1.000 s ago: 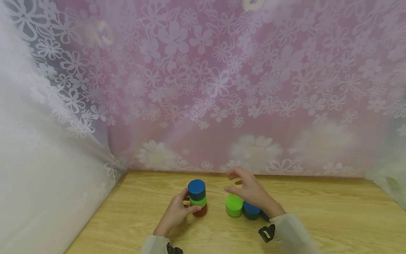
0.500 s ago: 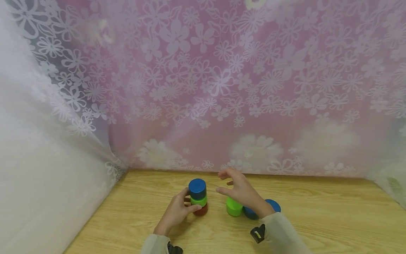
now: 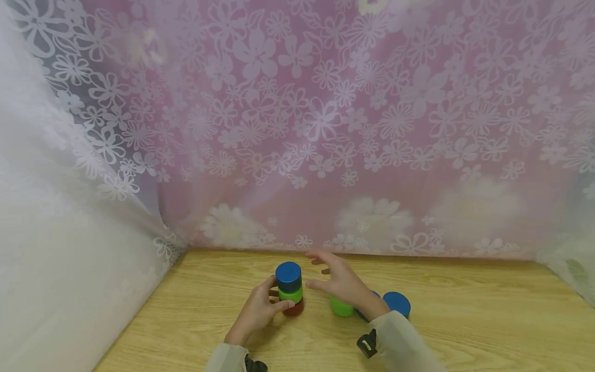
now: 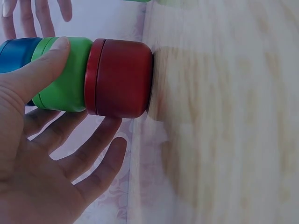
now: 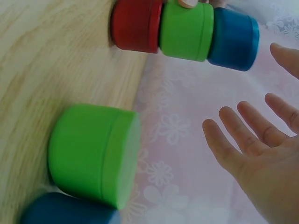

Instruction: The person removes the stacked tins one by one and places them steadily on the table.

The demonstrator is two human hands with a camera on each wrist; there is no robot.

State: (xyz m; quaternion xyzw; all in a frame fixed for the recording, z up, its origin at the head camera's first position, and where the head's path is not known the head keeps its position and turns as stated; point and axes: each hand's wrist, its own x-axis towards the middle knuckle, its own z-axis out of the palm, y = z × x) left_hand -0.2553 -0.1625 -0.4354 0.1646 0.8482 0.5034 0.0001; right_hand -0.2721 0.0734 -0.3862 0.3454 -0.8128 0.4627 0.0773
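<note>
Three small lidded tins stand stacked on the table: a red tin (image 4: 122,77) at the bottom, a green tin (image 4: 74,74) in the middle and a blue tin (image 3: 288,278) on top. My left hand (image 3: 260,310) grips the stack from the left, its thumb (image 4: 56,58) across the green tin and its fingers round the far side. Just right of the stack, my right hand (image 3: 341,281) hovers with fingers spread and thumb apart, holding nothing. In the right wrist view a gap shows between that hand and the top blue tin.
Beneath the right forearm, a loose green tin (image 5: 91,154) stands beside a second blue tin (image 5: 70,210), partly hidden. Further right is another blue-topped tin (image 3: 396,304). A pink floral curtain (image 3: 325,155) hangs along the back edge of the wooden table (image 3: 465,310).
My right hand has moved left, away from above the loose tins and toward the stack, uncovering the rightmost blue-topped tin. The left hand and the stack have stayed in place.
</note>
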